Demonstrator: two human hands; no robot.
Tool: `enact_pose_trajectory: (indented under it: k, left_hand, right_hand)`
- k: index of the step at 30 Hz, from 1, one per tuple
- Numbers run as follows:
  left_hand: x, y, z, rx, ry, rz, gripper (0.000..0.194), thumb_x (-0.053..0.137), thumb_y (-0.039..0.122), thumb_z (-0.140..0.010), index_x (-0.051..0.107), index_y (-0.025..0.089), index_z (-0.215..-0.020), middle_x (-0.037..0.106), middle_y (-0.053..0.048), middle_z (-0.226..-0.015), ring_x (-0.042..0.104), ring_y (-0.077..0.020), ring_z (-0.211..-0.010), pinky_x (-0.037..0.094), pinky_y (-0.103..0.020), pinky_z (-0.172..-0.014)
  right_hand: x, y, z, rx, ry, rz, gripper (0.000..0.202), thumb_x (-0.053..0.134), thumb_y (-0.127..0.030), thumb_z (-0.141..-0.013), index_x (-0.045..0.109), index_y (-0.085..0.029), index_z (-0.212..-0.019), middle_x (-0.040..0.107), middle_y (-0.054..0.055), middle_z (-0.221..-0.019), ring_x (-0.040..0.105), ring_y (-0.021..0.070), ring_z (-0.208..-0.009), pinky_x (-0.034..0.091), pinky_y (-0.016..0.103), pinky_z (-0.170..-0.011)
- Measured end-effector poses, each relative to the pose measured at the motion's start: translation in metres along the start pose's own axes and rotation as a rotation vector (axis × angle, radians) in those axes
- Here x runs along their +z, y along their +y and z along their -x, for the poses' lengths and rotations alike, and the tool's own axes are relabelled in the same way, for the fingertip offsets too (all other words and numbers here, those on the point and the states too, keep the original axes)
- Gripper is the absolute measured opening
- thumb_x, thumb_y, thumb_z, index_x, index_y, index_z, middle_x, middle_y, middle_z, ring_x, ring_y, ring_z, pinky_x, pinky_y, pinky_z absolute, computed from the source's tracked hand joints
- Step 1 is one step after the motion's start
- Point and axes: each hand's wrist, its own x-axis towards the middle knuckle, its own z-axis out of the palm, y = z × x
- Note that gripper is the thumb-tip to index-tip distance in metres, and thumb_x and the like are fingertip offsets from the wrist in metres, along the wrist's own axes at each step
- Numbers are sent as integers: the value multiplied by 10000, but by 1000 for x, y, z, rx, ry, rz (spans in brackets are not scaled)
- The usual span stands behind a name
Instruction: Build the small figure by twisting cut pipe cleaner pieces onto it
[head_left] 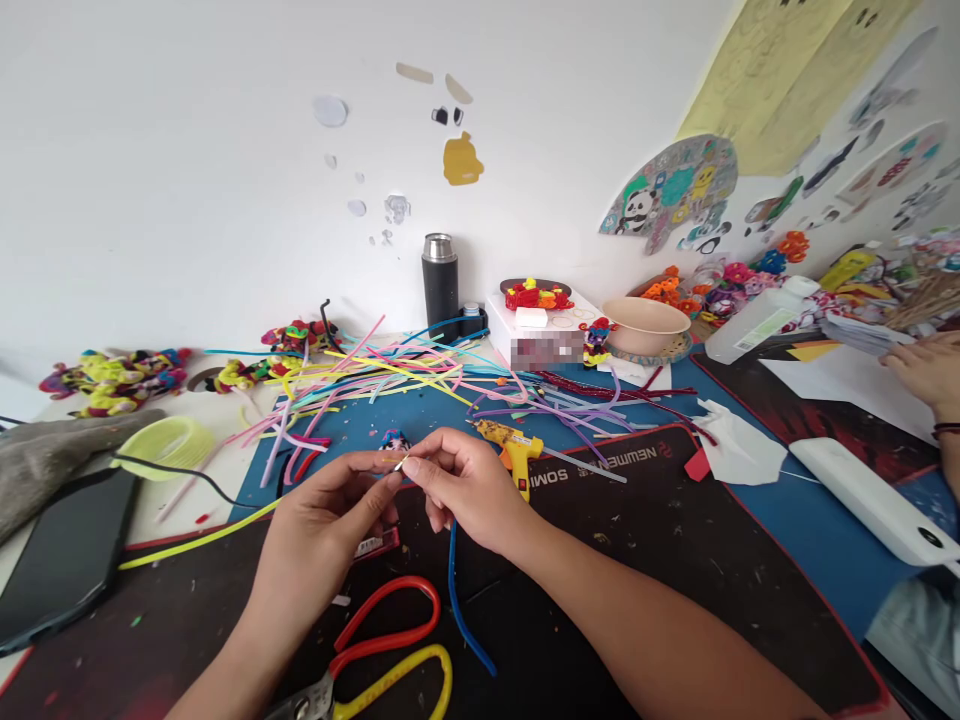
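Note:
My left hand (322, 525) and my right hand (469, 490) meet above the dark mat (637, 560), fingertips pinched together on a tiny whitish piece (403, 464), too small to make out fully. A blue pipe cleaner (455, 590) hangs down below my right hand; whether that hand holds it is hidden. Just behind the fingertips is a small blue and red figure (393, 440), partly covered. Scissors (390, 650) with one red and one yellow handle lie below the hands. The yellow glue gun (517, 450) rests to the right of my right hand.
Many coloured pipe cleaners (375, 375) spread behind the hands. At the back stand a black flask (440, 285), a white box (517, 345) and a beige bowl (645, 325). A phone (64, 550) lies left. Another person's hand (926, 370) is at far right, near white paper (832, 385).

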Motion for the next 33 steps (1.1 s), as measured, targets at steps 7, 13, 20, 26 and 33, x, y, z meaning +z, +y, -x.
enact_pose_trajectory:
  k: [7,13,20,26,33]
  left_hand:
    - [-3,-2,-2,7,-17,22,501,959,615,-739,831,197,-984,738,-20,-651,653,-171,-559,552,-247,-505]
    - [-3,-5,-2,-4,-80,20,505,930,638,-772,813,199,-993,733,-17,-690,610,-151,-552,529,-245,-500]
    - [-3,-5,-3,10,-90,-5,528,921,636,-798,809,194,-1063,741,-23,-703,626,-158,-571,534,-243,-505]
    - [-7,-7,-7,77,-86,10,549,915,564,-843,745,214,-1230,804,-51,-909,699,-179,-622,568,-262,-515]
    - [-16,-8,-10,45,-32,-85,558,877,589,-858,736,211,-1242,814,-63,-926,738,-223,-701,590,-307,-611]
  right_hand:
    - [-2,1,-1,7,14,26,368,787,-544,-923,655,-203,-966,585,-91,-545,533,98,-405,387,215,-416]
    - [-3,3,-1,26,-14,37,398,789,-542,-930,685,-195,-1095,598,-92,-529,542,113,-412,417,224,-431]
    - [-5,4,-2,34,-22,21,405,807,-554,-916,687,-198,-1067,596,-92,-520,535,112,-404,404,224,-422]
    - [-5,4,-2,41,1,0,394,816,-562,-902,679,-205,-996,592,-89,-519,542,112,-406,404,220,-419]
    - [-5,1,-2,42,14,10,397,827,-559,-902,680,-206,-1005,588,-90,-535,543,111,-410,395,217,-425]
